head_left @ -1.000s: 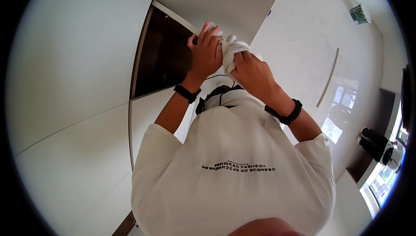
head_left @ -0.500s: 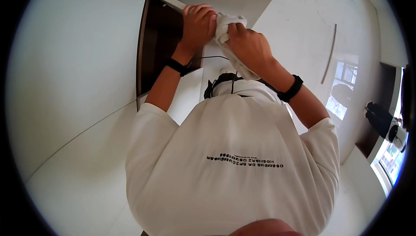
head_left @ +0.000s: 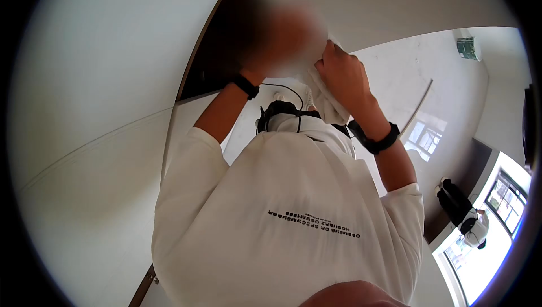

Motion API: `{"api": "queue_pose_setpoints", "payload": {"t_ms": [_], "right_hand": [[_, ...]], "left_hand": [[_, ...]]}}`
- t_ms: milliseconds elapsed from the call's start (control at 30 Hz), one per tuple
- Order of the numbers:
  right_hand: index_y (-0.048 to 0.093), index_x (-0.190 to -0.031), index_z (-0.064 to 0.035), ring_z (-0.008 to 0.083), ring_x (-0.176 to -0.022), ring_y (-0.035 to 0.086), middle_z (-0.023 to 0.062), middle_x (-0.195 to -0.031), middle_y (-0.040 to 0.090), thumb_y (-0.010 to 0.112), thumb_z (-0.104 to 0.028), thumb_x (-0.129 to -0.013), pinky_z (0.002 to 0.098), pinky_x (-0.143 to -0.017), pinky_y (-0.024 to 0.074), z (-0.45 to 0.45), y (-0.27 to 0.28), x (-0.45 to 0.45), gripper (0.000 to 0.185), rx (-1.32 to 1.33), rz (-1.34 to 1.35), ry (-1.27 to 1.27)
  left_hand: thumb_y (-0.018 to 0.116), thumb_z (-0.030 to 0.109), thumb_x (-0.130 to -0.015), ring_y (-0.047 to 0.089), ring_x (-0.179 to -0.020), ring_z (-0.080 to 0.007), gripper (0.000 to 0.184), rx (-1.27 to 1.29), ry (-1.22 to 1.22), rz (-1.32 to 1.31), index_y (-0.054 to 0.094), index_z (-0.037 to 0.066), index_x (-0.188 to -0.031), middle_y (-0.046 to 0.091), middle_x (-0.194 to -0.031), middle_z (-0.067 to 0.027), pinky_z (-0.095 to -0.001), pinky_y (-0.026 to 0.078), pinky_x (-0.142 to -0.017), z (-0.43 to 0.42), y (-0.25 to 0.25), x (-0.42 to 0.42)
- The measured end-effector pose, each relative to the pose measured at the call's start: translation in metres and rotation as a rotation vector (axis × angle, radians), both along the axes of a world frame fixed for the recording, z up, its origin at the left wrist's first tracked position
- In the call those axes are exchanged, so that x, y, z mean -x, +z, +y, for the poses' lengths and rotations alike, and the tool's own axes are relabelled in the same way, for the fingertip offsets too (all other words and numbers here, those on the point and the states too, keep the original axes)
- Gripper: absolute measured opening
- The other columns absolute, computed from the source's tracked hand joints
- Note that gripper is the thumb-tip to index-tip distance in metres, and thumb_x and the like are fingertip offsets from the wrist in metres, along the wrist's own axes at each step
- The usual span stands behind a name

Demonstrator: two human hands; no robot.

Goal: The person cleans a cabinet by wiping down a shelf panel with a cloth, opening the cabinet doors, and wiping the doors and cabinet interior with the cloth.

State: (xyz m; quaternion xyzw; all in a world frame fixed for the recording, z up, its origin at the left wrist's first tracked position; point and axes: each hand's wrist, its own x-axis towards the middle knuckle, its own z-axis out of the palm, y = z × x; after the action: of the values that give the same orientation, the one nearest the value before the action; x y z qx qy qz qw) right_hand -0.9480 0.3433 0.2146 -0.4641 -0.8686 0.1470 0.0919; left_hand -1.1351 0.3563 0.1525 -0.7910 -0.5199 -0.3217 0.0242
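Note:
A white cloth (head_left: 330,102) hangs from my right hand (head_left: 346,75), whose fingers are curled round its upper part. My left hand (head_left: 288,33) is raised beside it, at the dark open cabinet compartment (head_left: 217,44). A blurred patch covers the fingers of my left hand, so their shape and anything they hold are hidden. The lower end of the cloth falls near my waist. Both wrists wear black bands.
White cabinet panels (head_left: 101,64) fill the left side. On the pale floor (head_left: 395,64) at the right lie a thin strip (head_left: 416,109) and a green-and-white bucket (head_left: 467,48). Another person (head_left: 463,211) is near the bright window (head_left: 505,200).
The view has shifted and turned. My right hand still grips the cloth, with more of it hanging down than a second ago. My left hand has become blurred.

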Motion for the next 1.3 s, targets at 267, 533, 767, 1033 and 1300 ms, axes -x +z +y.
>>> {"api": "queue_pose_setpoints", "payload": {"t_ms": [267, 533, 767, 1033, 1300], "right_hand": [[0.056, -0.101, 0.0023, 0.0385, -0.072, 0.071, 0.0208, -0.082, 0.070, 0.058, -0.027, -0.091, 0.0467, -0.066, 0.0592, 0.052, -0.016, 0.035, 0.031, -0.046, 0.003, 0.162], [0.053, -0.108, 0.0047, 0.0472, -0.083, 0.067, 0.0286, -0.087, 0.068, 0.055, -0.031, -0.095, 0.0505, -0.074, 0.0545, 0.043, -0.039, 0.051, 0.039, 0.246, 0.330, 0.045], [0.049, -0.114, 0.0072, 0.0498, -0.085, 0.064, 0.0315, -0.087, 0.066, 0.056, -0.027, -0.095, 0.0510, -0.076, 0.0524, -0.044, -0.016, 0.074, 0.040, 0.439, 0.366, 0.057], [0.047, -0.115, 0.0103, 0.0477, -0.080, 0.066, 0.0298, -0.081, 0.066, 0.059, -0.025, -0.094, 0.0497, -0.073, 0.0541, -0.084, -0.010, 0.116, 0.042, 0.370, 0.360, 0.184], [0.047, -0.116, 0.0045, 0.0477, -0.084, 0.065, 0.0294, -0.085, 0.066, 0.055, -0.026, -0.096, 0.0509, -0.074, 0.0520, -0.084, -0.009, 0.123, 0.038, 0.448, 0.291, 0.140]], "left_hand": [[0.064, 0.028, -0.094, 0.046, -0.120, -0.0206, 0.013, -0.128, 0.189, 0.063, 0.073, 0.021, -0.100, 0.057, -0.127, 0.0051, -0.0460, 0.026, -0.099, 0.031, -0.019, 0.039], [0.058, 0.035, -0.100, 0.043, -0.105, -0.0251, 0.027, -0.067, 0.397, -0.367, 0.071, 0.024, -0.121, 0.052, -0.105, -0.0035, -0.0436, 0.027, -0.098, 0.010, -0.018, 0.059], [0.052, 0.024, -0.105, 0.055, -0.080, -0.0229, 0.030, 0.039, 0.244, -0.688, 0.066, 0.013, -0.128, 0.055, -0.091, -0.0095, -0.0326, 0.046, -0.075, -0.090, 0.001, 0.069], [0.048, 0.025, -0.106, 0.069, -0.093, -0.0290, 0.033, -0.005, 0.196, -0.646, 0.062, 0.008, -0.131, 0.069, -0.110, -0.0181, -0.0339, 0.052, -0.082, -0.128, -0.010, 0.112], [0.047, 0.027, -0.105, 0.070, -0.099, -0.0318, 0.035, 0.402, 0.205, -0.936, 0.056, 0.009, -0.134, 0.069, -0.116, -0.0190, -0.0352, 0.053, -0.086, -0.127, 0.031, 0.134]]}}
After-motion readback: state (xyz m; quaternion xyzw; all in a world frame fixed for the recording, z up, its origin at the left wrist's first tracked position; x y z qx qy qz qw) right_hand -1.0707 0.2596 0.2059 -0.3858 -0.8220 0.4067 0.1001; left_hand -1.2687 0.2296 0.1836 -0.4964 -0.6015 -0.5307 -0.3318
